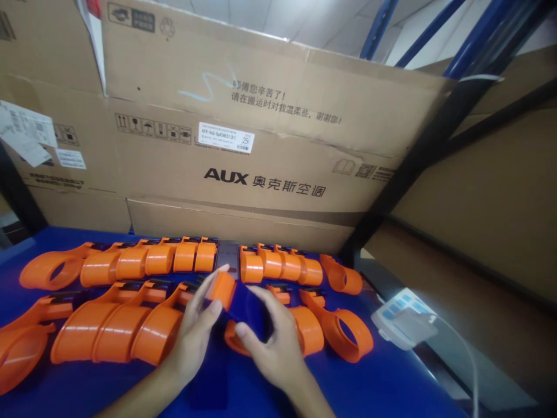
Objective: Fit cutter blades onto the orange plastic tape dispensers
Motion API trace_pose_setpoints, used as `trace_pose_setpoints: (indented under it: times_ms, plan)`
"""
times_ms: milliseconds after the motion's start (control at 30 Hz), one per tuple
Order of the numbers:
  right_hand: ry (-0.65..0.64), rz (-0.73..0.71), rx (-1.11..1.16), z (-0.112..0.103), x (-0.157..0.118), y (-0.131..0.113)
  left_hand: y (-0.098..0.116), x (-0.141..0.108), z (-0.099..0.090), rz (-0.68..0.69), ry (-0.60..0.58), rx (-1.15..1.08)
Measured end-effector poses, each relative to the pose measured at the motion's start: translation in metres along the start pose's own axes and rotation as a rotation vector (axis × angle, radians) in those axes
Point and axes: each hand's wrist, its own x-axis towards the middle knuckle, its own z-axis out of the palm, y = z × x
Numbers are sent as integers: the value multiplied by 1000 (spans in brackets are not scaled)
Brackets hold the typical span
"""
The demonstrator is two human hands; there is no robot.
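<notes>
In the middle of the head view, my left hand (195, 334) is closed around a short orange plastic piece (223, 290), with the thumb on its near side. My right hand (278, 339) grips a dark blue curved plastic piece (248, 306) right beside it. The two pieces touch or overlap; I cannot tell whether they are joined. Behind and left of my left hand lies an orange ring with a handle (159, 335). Another orange ring (310, 331) is partly hidden by my right hand.
Several orange rings with dark-tipped handles (130, 264) lie in two rows on the blue surface (209, 389). A large cardboard sheet (278, 151) stands behind. A dark metal post (391, 186) rises at right, near a white power strip (404, 319) with a cable.
</notes>
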Motion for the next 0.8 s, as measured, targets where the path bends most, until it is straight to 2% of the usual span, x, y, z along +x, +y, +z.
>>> trace_pose_setpoints:
  times_ms: [100,233,600,800]
  plan:
    - [83,-150,-189,2,-5,1,0,2,-1,58,30,139]
    - [120,-284,-244,4,-7,2,5,2,2,113,37,227]
    - [108,-312,-265,3,-5,1,-2,6,-2,141,133,275]
    - [110,-322,-263,3,-5,1,0,6,2,107,200,209]
